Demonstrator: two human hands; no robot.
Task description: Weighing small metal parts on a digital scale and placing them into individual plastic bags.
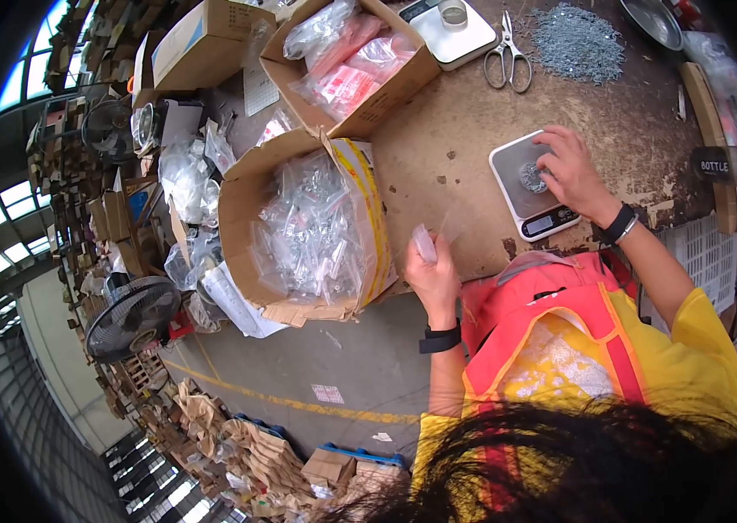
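Hair [560, 471]: dark strands lay closest to the lens, at the bottom of the view, over a yellow top and a red vest [551, 322].
Left hand [432, 277]: was raised by the near edge of the bench [438, 139], fingers [425, 248] pinched shut on a small clear bag [438, 234] held upright; a black band sat on the wrist.
Bag: stood above the near edge, between the open box and the scale, touching only the left fingers.
Right hand [570, 170]: rested over the scale [529, 187], fingers curled down onto a little heap of metal parts [532, 177] on the pan; whether they gripped any could not be told.
Scale: white with a grey pan, sat near the near edge, toward the right end.
Box [298, 235]: open carton at the left corner, full of clear packets, overhanging the bench.
Second box [351, 61]: farther back, held packets with red contents.
Scissors [508, 57]: lay near the far edge, beside a grey pile of small parts [577, 39].
Second scale [451, 26]: white, at the far edge, left of the scissors.
Fan [133, 318]: stood on the floor to the left.
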